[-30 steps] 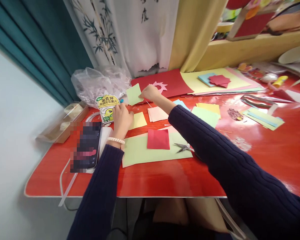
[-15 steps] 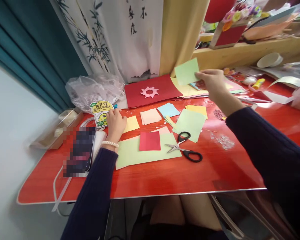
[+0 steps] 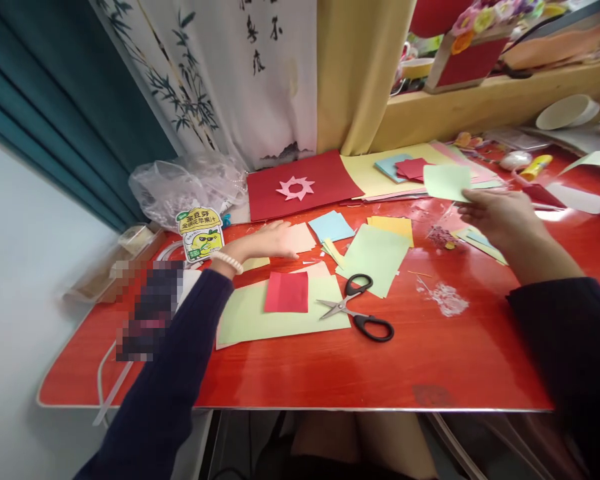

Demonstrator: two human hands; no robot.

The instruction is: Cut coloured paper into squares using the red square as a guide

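Note:
My right hand [image 3: 503, 213] pinches a light green paper square [image 3: 446, 181] by its lower right corner, held up at the right in front of the stacked sheets. My left hand [image 3: 269, 241] stretches out with its fingers extended, at the edge of the peach paper squares [image 3: 301, 237] and above a partly covered yellow square [image 3: 257, 264]. I cannot tell whether its fingertips touch the peach paper. Nearer me lies a red paper square [image 3: 287, 292] on a large green sheet [image 3: 280, 327]. Black-handled scissors [image 3: 347, 305] lie spread apart across the sheet's right end.
Blue squares [image 3: 331, 227], yellow squares [image 3: 399, 230] and a green sheet [image 3: 377, 257] lie mid-table. Behind are a pink paper star ring [image 3: 295, 189] on dark red card [image 3: 330, 175], and blue and red squares on a stack. A plastic bag [image 3: 190, 190] and a phone [image 3: 155, 307] are left.
My right hand has moved right and lower with the green square, uncovering blue and red squares on the stack. My left hand has moved right from the yellow square to the peach squares.

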